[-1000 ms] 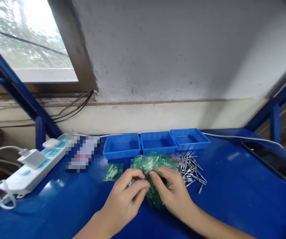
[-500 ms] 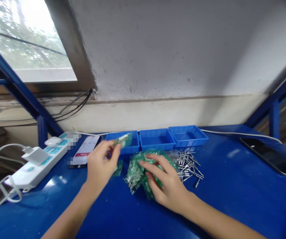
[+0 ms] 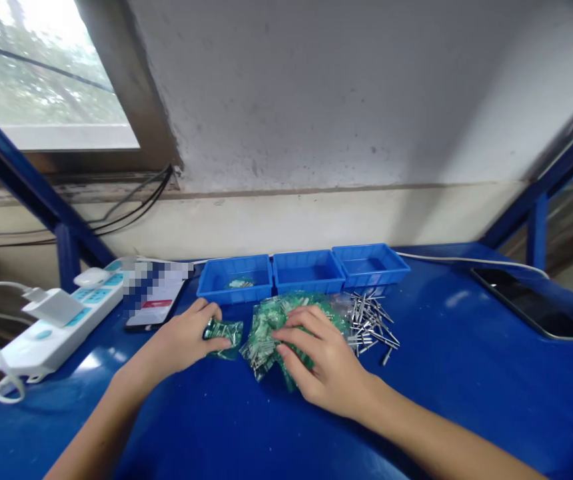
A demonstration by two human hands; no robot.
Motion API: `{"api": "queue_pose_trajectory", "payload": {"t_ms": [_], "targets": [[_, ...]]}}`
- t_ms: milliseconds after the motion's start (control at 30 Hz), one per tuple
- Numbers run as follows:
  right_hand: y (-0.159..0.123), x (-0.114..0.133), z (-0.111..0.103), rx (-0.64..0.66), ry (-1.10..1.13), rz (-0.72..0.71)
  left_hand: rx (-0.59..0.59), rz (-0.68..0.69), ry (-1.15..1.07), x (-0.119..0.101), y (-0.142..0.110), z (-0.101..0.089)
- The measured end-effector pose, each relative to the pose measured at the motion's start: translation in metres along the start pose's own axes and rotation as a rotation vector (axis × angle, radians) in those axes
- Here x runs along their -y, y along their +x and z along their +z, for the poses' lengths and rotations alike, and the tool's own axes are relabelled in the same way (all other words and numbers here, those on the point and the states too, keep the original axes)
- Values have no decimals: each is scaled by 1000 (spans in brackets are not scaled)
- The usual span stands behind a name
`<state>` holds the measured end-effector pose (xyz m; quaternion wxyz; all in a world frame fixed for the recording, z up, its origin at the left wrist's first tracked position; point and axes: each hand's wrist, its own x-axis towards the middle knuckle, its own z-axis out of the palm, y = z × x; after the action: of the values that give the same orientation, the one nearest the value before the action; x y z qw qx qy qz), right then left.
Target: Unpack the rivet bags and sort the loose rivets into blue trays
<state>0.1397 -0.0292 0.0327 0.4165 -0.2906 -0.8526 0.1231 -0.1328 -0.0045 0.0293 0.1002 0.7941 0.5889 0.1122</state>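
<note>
My left hand [image 3: 182,340] rests on the blue table with thumb and fingers pinched on a small green packet [image 3: 224,330]. My right hand [image 3: 322,363] lies on a heap of green packets [image 3: 271,327], its fingers curled onto them. Behind the heap stand three blue trays in a row. The left tray [image 3: 212,289] holds one small packet [image 3: 239,283]. The middle tray [image 3: 306,272] and right tray [image 3: 370,265] look bare inside. A pile of several metal pins [image 3: 370,321] lies just right of the heap.
A white power strip [image 3: 51,327] with a plugged charger and cables sits at the left. A blurred card or phone [image 3: 152,300] lies beside it. A dark phone [image 3: 531,310] lies at the right. Blue frame posts stand at both sides, a wall behind.
My left hand carried a packet up to the left tray, left it there, and came back down onto a small packet on the table. My right hand stayed on the heap.
</note>
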Motion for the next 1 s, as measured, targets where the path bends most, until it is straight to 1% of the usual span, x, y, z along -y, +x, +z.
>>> {"api": "queue_pose_trajectory", "payload": {"t_ms": [33,100,133,167,200,233,300,367,400,500,533,600,667,733,800,867,933,1000], "targets": [[0,1,0,10,2,3,-4,22,-36,-9,1,-1],[1,2,-1,28,7,18,-77,59,-132,-31,1,-2],[1,3,-1,36,22,38,-163,76,-193,-43,0,0],[1,5,-1,42,45,70,-277,87,-251,-55,-2,3],[2,6,-1,44,77,113,-385,134,-288,-67,-5,8],[2,7,-1,45,114,165,-466,212,-299,-77,-8,12],[3,8,-1,32,181,270,-521,337,-294,-91,-14,21],[4,6,0,-29,206,342,-497,384,-295,-98,-17,26],[4,5,1,-71,204,359,-466,380,-302,-99,-17,27],[3,-2,1,-193,154,335,-339,292,-395,-97,-15,22],[3,-5,1,-218,129,296,-284,240,-474,-95,-13,20],[0,-8,0,-231,78,180,-170,109,-731,-94,-12,15],[-2,-11,0,-202,32,42,-65,-57,-1049,-95,-11,11],[-4,-11,0,-167,-8,-65,-6,-198,-1309,-97,-10,10],[-6,-12,1,-156,-49,-107,17,-261,-1434,-98,-10,9],[-7,-12,1,-155,-73,-94,0,-251,-1436,-96,-9,10],[-6,-12,1,-160,-76,-61,-49,-205,-1344,-93,-9,12],[-5,-9,0,-149,-71,-2,-169,-108,-1162,-91,-10,17]]}}
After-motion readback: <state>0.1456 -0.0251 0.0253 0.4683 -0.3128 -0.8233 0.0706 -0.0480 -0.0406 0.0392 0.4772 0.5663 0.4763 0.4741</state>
